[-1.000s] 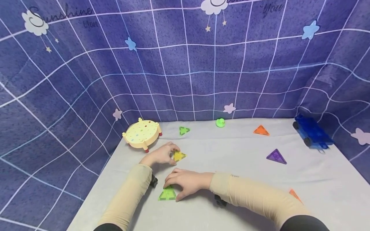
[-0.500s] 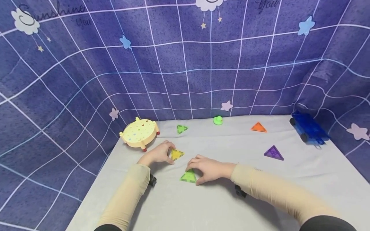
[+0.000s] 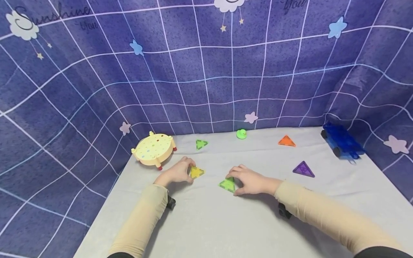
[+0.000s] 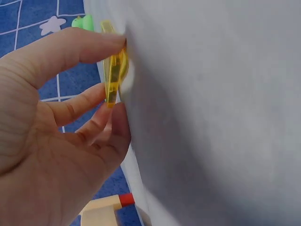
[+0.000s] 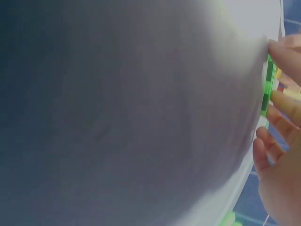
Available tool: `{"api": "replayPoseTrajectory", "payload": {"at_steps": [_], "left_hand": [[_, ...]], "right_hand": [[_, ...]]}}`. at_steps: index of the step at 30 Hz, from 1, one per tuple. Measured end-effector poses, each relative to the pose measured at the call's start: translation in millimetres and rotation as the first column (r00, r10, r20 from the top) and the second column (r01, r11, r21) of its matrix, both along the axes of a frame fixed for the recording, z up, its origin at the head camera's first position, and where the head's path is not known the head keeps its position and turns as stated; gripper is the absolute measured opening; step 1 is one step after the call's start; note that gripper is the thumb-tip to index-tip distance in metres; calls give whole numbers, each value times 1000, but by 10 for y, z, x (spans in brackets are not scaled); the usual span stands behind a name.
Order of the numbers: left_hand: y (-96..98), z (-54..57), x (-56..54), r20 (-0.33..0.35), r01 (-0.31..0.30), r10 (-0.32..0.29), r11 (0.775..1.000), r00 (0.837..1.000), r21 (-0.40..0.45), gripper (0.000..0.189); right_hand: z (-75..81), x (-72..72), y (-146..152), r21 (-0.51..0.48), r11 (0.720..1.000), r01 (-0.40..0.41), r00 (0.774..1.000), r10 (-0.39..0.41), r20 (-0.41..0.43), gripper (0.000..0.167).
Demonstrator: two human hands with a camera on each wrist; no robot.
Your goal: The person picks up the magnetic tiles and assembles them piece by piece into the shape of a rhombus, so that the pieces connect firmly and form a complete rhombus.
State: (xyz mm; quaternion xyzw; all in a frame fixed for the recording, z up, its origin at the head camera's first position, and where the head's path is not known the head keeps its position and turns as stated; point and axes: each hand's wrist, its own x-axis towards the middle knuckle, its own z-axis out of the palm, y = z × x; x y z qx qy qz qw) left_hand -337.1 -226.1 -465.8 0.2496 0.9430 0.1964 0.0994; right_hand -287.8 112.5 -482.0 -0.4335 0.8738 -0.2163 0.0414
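2 grips at once on the worktop [image 3: 206, 225]: my left hand [image 3: 176, 172] pinches the yellow triangle [image 3: 196, 172] and my right hand [image 3: 251, 180] the light-green triangle [image 3: 227, 185] to its right, each likely light, stiff and slick, so best taken by the edges.

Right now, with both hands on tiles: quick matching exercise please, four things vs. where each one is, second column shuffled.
Things
1. yellow translucent triangular tile
2. front light-green translucent triangular tile
3. small bright-green toy duck
4. blue translucent toy cart

Places
A. at the far right corner of the white cloth
B. held in the right hand
C. held in the left hand
D. near the cloth's far edge, around the middle

Pairs: 1-C, 2-B, 3-D, 4-A
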Motion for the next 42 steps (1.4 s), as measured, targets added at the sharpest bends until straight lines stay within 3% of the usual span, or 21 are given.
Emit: {"api": "replayPoseTrajectory", "payload": {"at_steps": [5,12,18,25,29,35,42], "left_hand": [[42,35,32,42,-13,10,997,999,77,70],[166,26,43,46,78,-89,978,995,194,77],[362,-18,38,117,34,-71,954,991,297,77],[625,-56,15,194,-10,-73,918,978,396,74],[773,-73,-3,206,-4,-91,909,974,418,67],[929,-14,32,224,4,-127,877,966,481,63],[1040,-93,-7,264,-63,-100,837,959,544,59]], "right_hand": [[-9,-54,103,-29,992,123,992,-122,5,63],[-55,-152,156,4,962,274,960,-273,-64,65],[-45,-189,166,10,937,350,935,-349,-58,67],[-23,-249,179,11,940,341,939,-339,-56,68],[11,-269,188,-9,947,321,947,-321,-22,65],[-3,-310,192,-22,951,309,951,-309,-7,59],[-40,-349,178,-34,956,291,956,-291,-17,55]]}}
